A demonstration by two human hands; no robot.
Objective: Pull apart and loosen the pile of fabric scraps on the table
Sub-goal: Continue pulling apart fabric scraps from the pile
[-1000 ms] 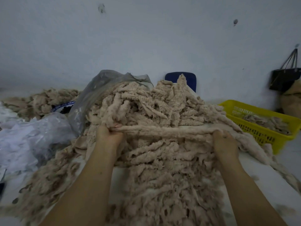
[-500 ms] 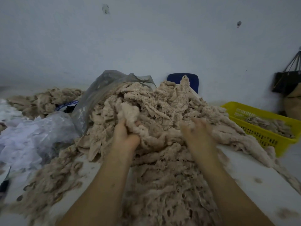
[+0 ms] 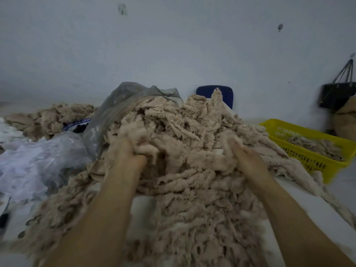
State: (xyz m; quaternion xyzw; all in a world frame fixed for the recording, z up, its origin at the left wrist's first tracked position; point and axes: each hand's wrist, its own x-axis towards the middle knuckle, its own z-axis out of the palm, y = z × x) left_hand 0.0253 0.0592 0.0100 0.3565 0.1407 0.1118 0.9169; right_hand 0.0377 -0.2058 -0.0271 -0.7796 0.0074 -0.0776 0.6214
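A big heap of beige fabric scraps (image 3: 188,132) fills the middle of the white table (image 3: 308,209) and spills toward me. My left hand (image 3: 129,153) is dug into the heap's left side, fingers curled round a clump of scraps. My right hand (image 3: 244,157) lies on the heap's right side with its fingers pushed into the scraps; motion blur hides whether they are curled round any. Both forearms reach in from the bottom edge.
A grey plastic bag (image 3: 119,105) lies behind the heap at left. White plastic wrap (image 3: 38,162) covers the left of the table, with another beige pile (image 3: 50,118) behind it. A yellow basket (image 3: 308,149) with scraps stands at right. A blue chair back (image 3: 225,93) and black handbag (image 3: 337,93) stand by the wall.
A second ago both hands stretched a long strip between them. The strip has dropped, and both hands have gone forward and deeper into the heap, the left one gripping a clump.
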